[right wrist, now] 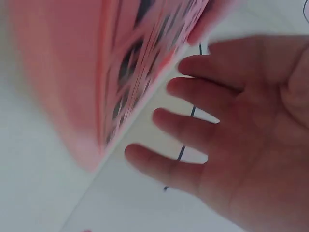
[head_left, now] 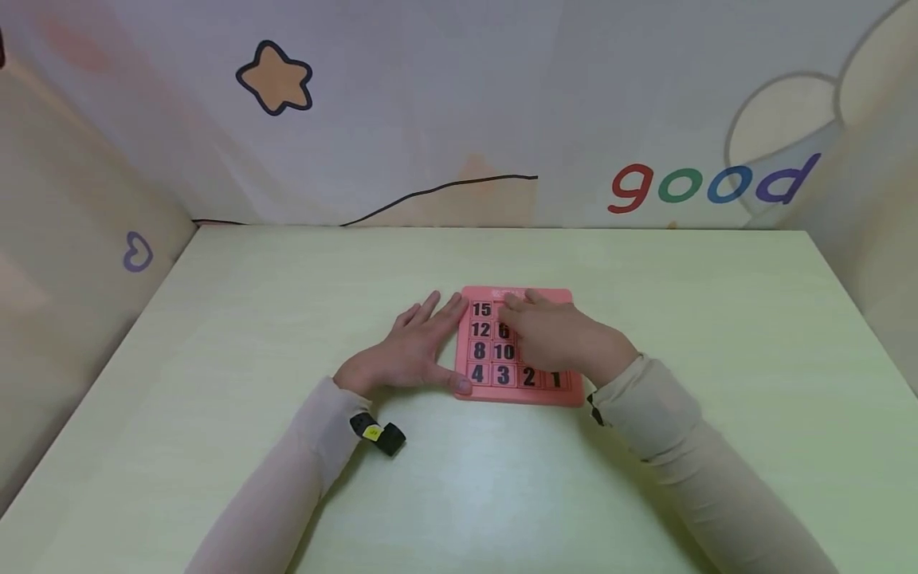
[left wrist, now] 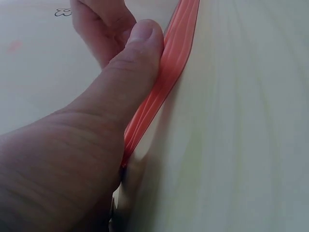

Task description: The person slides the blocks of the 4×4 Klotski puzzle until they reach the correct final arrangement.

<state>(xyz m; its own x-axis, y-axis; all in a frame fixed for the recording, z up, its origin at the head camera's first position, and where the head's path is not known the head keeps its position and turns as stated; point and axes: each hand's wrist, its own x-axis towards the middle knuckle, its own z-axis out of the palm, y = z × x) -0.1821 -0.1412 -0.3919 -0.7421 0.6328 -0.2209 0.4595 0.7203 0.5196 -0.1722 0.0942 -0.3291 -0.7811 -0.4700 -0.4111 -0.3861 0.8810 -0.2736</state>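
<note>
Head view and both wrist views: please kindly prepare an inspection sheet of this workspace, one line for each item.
Surface: pale green table, looks flat.
Job's things: pink number board lies on the table; 15, 12, 8, 4, 3, 2 and 1 are among the numbers readable, others covered.
Clutter: nothing seen.
Grips: left grip, a bare hand, has its thumb against the board's near left corner; right grip, also bare, is over the board, fingers extended; contact unclear.
Cables: nothing seen.
Surroundings: pale printed walls with star, heart and "good".
</note>
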